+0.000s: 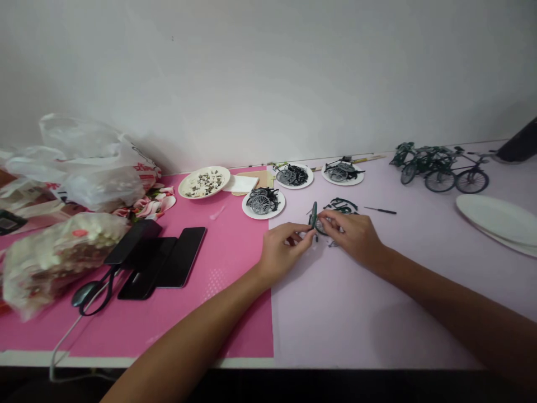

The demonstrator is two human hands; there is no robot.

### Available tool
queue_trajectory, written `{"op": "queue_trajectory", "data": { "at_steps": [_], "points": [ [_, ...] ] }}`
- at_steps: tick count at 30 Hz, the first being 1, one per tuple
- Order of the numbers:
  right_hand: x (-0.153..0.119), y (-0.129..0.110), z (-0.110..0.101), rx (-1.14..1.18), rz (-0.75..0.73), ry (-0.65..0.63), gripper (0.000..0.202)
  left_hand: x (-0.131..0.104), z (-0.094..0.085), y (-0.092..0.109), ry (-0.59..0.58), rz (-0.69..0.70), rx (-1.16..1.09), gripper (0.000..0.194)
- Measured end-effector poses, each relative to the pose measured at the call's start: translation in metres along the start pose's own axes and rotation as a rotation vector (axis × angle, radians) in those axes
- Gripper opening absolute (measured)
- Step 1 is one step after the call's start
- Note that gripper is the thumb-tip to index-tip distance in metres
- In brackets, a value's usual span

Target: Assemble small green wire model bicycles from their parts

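Observation:
Between my two hands is a small dark green toy bicycle part (314,215), seen edge-on like a wheel. My left hand (287,246) pinches its lower left side between thumb and fingers. From the right, my right hand (350,232) pinches the same part, with the fingers pressed together. Partly hidden behind my right hand, more dark green parts (344,205) lie on the lilac surface. Small pieces just under the fingers are too tiny to make out. A thin black screwdriver (381,210) rests to the right of the loose parts.
White plates of wheels and black parts (272,212) (309,178) (361,178) stand behind my hands. A bowl of small pieces (194,192), phones (182,257) and plastic bags (100,173) are left. Toy bicycles (447,170) and oval plates (499,218) sit right.

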State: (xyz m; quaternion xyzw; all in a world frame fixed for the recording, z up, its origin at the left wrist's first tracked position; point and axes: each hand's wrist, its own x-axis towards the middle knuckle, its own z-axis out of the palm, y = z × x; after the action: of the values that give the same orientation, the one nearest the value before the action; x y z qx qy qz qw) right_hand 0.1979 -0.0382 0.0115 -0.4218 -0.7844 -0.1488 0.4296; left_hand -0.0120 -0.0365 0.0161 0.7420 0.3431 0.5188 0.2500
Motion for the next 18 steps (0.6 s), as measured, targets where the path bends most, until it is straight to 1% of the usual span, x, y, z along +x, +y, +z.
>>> {"op": "queue_trajectory", "data": {
  "at_steps": [2, 7, 10, 12, 14, 16, 18],
  "points": [
    [0.000, -0.003, -0.001, 0.072, 0.107, -0.036, 0.022, 0.000, 0.000, 0.000, 0.004, 0.002, -0.001, 0.014],
    [0.005, -0.015, -0.009, 0.320, 0.453, -0.166, 0.023, -0.001, 0.000, 0.001, 0.005, 0.005, 0.003, 0.014],
    [0.011, -0.019, -0.015, 0.439, 0.604, -0.252, 0.022, -0.001, 0.000, 0.001, 0.001, -0.001, 0.008, 0.015],
    [0.013, -0.020, -0.018, 0.460, 0.650, -0.273, 0.022, -0.001, 0.000, 0.001, -0.006, -0.009, 0.010, 0.015],
    [0.013, -0.019, -0.019, 0.456, 0.658, -0.276, 0.022, -0.001, -0.001, 0.001, -0.008, -0.017, 0.013, 0.015],
    [0.011, -0.018, -0.017, 0.438, 0.639, -0.268, 0.025, -0.001, -0.001, 0.000, -0.011, -0.027, 0.018, 0.015],
    [0.009, -0.017, -0.015, 0.402, 0.591, -0.241, 0.027, -0.001, -0.001, 0.000, -0.010, -0.030, 0.021, 0.015]
  ]
}}
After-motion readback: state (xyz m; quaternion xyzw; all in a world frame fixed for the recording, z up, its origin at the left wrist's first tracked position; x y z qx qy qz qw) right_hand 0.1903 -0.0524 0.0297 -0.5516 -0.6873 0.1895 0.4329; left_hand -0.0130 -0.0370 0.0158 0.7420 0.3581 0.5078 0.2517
